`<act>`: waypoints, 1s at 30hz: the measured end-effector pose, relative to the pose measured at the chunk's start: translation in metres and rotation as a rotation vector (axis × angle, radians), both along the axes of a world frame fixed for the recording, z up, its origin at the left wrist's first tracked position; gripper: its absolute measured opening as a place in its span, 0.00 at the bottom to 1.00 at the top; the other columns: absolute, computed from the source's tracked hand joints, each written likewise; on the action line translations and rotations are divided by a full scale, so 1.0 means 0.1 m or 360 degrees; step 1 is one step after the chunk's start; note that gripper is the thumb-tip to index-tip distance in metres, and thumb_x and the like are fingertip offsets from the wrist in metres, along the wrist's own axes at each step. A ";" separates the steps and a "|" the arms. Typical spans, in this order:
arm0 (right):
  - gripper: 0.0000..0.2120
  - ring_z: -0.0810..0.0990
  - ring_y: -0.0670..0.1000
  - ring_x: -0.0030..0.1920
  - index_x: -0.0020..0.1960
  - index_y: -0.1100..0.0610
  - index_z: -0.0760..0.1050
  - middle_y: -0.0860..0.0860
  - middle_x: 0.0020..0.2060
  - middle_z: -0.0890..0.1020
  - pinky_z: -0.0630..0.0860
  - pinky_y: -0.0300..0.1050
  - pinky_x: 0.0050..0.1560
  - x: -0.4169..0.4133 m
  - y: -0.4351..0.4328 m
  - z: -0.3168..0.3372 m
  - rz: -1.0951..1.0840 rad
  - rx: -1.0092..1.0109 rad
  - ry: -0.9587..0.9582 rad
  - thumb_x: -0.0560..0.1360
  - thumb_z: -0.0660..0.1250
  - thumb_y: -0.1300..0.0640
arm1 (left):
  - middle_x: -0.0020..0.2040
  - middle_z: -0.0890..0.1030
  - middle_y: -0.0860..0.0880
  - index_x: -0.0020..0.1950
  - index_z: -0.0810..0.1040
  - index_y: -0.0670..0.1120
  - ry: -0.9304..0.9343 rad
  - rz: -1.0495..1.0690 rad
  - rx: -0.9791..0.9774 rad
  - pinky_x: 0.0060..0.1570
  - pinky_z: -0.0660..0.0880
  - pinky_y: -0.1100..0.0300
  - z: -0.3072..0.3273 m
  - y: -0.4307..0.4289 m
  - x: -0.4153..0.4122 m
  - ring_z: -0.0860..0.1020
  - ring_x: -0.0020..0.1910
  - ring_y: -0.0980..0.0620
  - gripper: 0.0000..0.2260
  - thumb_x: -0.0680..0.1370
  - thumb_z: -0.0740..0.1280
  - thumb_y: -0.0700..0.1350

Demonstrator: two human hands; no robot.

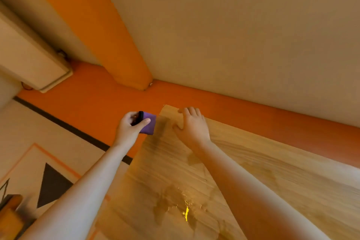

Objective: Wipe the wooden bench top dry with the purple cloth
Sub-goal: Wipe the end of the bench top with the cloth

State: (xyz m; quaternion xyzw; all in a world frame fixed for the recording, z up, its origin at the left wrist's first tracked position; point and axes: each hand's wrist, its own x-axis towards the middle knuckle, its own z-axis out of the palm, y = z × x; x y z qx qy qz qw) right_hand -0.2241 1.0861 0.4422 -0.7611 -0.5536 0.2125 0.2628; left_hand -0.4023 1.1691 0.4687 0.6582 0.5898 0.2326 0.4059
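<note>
Left hand (129, 125) pinches the folded purple cloth (149, 125), thumb on top, fingers curled behind it. Cloth has a black edge near the fingers and is held in the air just off the bench's (253, 171) far left corner, not touching the wood. Right hand (191, 125) lies palm-down on that corner, fingers together, holding nothing. Wet patches on the wood: a faint smear beside the right hand, a darker spot by the right forearm, and a big glinting puddle (181, 206) nearer the person. Orange wall band (97, 103) runs behind the bench.
</note>
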 end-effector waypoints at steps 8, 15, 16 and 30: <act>0.34 0.68 0.58 0.66 0.71 0.57 0.59 0.55 0.67 0.70 0.63 0.54 0.66 0.09 0.52 -0.58 0.0141 -0.0339 -0.0455 0.76 0.49 0.33 | 0.55 0.78 0.48 0.62 0.75 0.43 -0.0052 0.0017 -0.0207 0.49 0.73 0.57 -0.51 0.60 0.25 0.76 0.55 0.49 0.12 0.79 0.64 0.42; 0.32 0.71 0.57 0.59 0.67 0.58 0.63 0.55 0.59 0.73 0.65 0.52 0.59 0.07 0.50 -0.60 0.0136 -0.0253 -0.0545 0.77 0.47 0.35 | 0.49 0.81 0.42 0.50 0.79 0.47 -0.0308 0.0158 -0.0482 0.49 0.72 0.45 -0.78 0.83 0.45 0.78 0.50 0.41 0.04 0.79 0.65 0.43; 0.32 0.71 0.57 0.58 0.67 0.58 0.63 0.55 0.59 0.73 0.65 0.52 0.59 0.07 0.50 -0.60 0.0137 -0.0259 -0.0542 0.77 0.46 0.35 | 0.49 0.81 0.42 0.50 0.79 0.47 -0.0332 0.0158 -0.0505 0.48 0.71 0.46 -0.80 0.85 0.50 0.78 0.50 0.41 0.04 0.79 0.65 0.43; 0.32 0.72 0.57 0.58 0.65 0.58 0.64 0.55 0.58 0.74 0.66 0.53 0.58 0.04 0.47 -0.60 0.0116 -0.0270 -0.0576 0.76 0.46 0.34 | 0.52 0.81 0.45 0.61 0.75 0.42 -0.0462 0.0102 -0.0590 0.48 0.77 0.56 -0.71 0.66 0.29 0.80 0.51 0.49 0.10 0.79 0.63 0.40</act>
